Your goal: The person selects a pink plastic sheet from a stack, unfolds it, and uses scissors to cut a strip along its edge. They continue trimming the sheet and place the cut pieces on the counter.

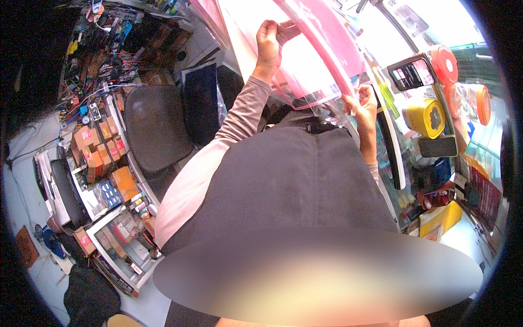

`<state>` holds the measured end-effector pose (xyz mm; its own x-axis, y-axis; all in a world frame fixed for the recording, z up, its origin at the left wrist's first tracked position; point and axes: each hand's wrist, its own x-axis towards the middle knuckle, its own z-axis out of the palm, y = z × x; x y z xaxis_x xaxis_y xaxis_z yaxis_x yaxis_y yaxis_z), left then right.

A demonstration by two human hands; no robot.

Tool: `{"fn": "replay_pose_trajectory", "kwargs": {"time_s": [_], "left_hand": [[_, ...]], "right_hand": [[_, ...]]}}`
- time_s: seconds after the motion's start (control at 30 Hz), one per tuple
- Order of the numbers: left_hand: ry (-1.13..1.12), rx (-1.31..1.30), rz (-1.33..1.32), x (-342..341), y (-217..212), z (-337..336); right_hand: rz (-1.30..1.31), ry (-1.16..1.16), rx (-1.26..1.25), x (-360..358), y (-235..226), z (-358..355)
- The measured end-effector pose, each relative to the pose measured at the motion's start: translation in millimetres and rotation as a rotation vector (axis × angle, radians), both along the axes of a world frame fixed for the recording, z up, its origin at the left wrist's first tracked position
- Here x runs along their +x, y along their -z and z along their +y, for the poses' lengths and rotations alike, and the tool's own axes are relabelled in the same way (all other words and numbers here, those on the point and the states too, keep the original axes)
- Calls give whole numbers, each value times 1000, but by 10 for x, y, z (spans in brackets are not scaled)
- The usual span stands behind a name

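A glossy pink plastic sheet (336,34), partly see-through, spreads across the bright work surface in front of me. A long folded or rolled pink band (322,50) runs along it from the far edge down towards my right side. My left hand (267,50) is closed, its fingers curled on the sheet's left part; the exact grip is washed out by glare. At the near end of the band, my right hand (364,105) pinches the pink plastic between thumb and fingers. Loose clear film hangs at the near edge, close to my dark apron (294,174).
On the right stand a phone with a lit screen (413,74), a yellow tub (424,117), red-lidded jars (444,65) and a dark flat device (439,146). To the left are a black mesh chair (157,128), a dark panel (200,102) and shelves with cardboard boxes (87,137).
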<state>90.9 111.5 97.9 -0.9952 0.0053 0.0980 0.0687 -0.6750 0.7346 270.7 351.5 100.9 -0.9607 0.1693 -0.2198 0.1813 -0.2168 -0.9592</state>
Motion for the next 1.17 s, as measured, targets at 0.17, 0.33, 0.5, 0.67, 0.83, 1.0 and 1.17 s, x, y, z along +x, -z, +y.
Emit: {"fn": "replay_pose_trajectory", "kwargs": {"time_s": [0.17,0.33,0.5,0.67,0.83,1.0,1.17], "left_hand": [[-10,-137,0,56,-265,-74],[-137,-211,48,-189,-377,-257],[-354,-266,-82,-651,-447,-370],[-658,-417,-112,-796,-308,-459],[-245,294,-155,-824,-283,-480],[-360,142,-156,-850,-392,-760],[-427,-127,217,-979,-256,-1019]], "right_hand": [[78,-58,1,74,-90,105],[329,80,666,192,-108,-19],[569,3,1183,369,-73,155],[274,96,670,484,-55,82],[269,4,551,498,-221,214],[492,-87,1003,559,-316,324],[384,-36,765,666,-244,282]]}}
